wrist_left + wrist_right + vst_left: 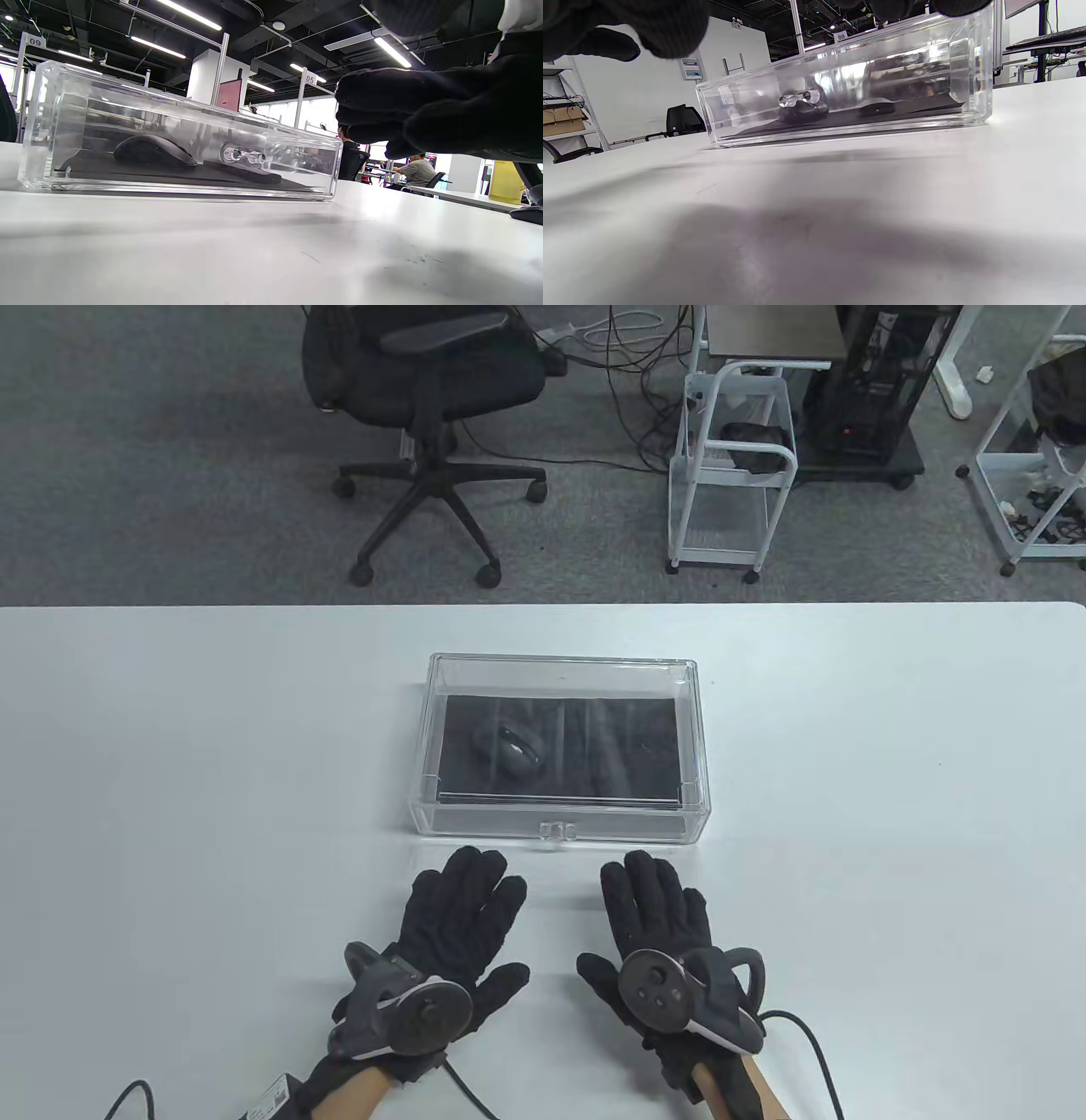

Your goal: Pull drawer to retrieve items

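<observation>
A clear acrylic drawer box [562,670] stands closed in the middle of the white table [170,772], its small clear handle [557,830] facing me. Inside lies a black computer mouse [517,751] on a black mat [619,746]. The box [55,127] and mouse [152,150] also show in the left wrist view, and the box [967,63] in the right wrist view. My left hand [462,912] and right hand [653,912] lie flat and empty on the table just in front of the box, fingers spread, touching nothing else.
Beyond the table's far edge stand a black office chair [424,398], a white wire trolley [734,466] and a black equipment rack [874,381]. Glove cables [814,1052] trail off the front edge.
</observation>
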`<state>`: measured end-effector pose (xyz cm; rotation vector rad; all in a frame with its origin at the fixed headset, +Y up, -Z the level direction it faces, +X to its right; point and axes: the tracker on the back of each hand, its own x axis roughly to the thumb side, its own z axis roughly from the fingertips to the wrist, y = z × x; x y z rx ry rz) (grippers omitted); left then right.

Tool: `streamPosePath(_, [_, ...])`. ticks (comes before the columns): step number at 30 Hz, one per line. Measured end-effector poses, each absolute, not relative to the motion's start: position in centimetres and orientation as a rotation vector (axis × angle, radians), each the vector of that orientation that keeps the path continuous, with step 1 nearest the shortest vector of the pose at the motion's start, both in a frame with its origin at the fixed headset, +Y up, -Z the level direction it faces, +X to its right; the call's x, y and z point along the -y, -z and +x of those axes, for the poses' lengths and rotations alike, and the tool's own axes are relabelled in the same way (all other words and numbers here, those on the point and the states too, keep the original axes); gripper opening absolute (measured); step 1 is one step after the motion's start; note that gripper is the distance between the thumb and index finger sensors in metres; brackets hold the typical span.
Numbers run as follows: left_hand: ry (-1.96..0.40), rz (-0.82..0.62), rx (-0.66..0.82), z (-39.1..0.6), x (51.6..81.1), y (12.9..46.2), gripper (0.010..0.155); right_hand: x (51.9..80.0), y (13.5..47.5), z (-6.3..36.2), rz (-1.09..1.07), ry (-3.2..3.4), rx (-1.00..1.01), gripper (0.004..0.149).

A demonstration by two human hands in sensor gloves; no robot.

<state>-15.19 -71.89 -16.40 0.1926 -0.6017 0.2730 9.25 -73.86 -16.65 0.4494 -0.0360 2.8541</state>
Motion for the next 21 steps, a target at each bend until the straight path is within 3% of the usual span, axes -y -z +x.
streamPosePath(21, [-0.262, 0.162, 0.587, -15.22, 71.96, 16.39, 0.087, 74.02, 16.52, 8.93, 0.457, -2.859, 0.001, 0.097])
